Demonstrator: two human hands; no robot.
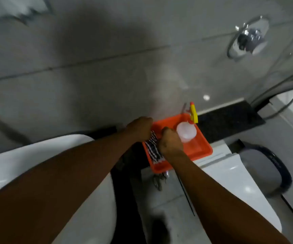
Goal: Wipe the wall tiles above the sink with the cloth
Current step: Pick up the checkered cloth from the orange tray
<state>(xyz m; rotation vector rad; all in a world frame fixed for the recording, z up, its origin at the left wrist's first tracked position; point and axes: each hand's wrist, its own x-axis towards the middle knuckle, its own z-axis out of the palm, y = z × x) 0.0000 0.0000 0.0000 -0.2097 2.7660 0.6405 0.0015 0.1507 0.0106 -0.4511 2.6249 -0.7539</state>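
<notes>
A black-and-white striped cloth lies at the left end of an orange tray on the dark counter. My left hand grips the cloth's far end with closed fingers. My right hand is clenched on the cloth's right side, just beside it. Grey wall tiles rise behind the tray. The white sink sits at the lower left, partly covered by my left forearm.
A clear spray bottle with a yellow trigger stands in the tray next to my right hand. A chrome towel ring hangs on the wall at upper right. A white toilet and a dark-rimmed bin lie right.
</notes>
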